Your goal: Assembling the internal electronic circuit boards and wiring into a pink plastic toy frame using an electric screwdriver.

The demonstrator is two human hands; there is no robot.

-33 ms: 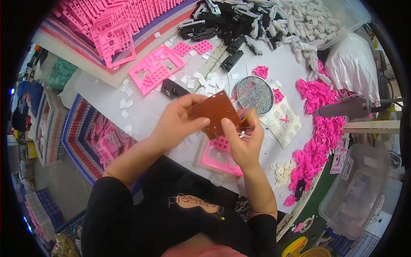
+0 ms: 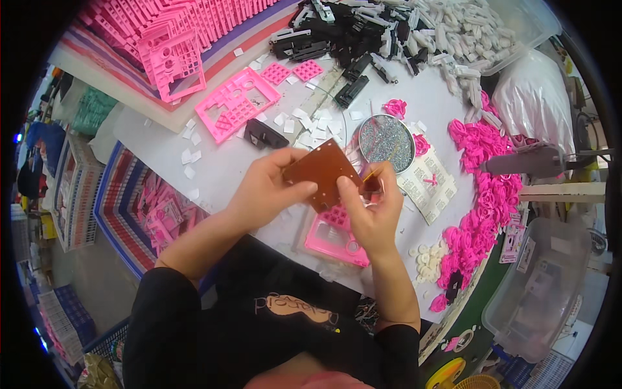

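Over the table I hold a brown circuit board [image 2: 324, 174] in both hands, its plain side with small holes facing up. My left hand [image 2: 275, 185] grips its left edge, thumb on top. My right hand [image 2: 376, 211] pinches the right edge, thumb on the face and fingers curled beside it. Thin coloured wires [image 2: 368, 176] show at the right fingers; where they run is partly hidden. Below the board lies a pink plastic housing [image 2: 334, 243] with a square grid and round openings. A round tin of small metal screws [image 2: 387, 144] stands just beyond my right hand.
Another pink housing [image 2: 236, 104], a black module [image 2: 265, 135] and white paper squares [image 2: 317, 126] lie beyond my hands. Black and white parts [image 2: 363, 39] heap at the back. Pink rings [image 2: 483, 214] pile along the right, by white discs [image 2: 431, 261] and a grey tool [image 2: 525, 162].
My right fingers have shifted slightly around the board's right edge, and the silvery bits and wires beside them look different. The board has moved only a little.
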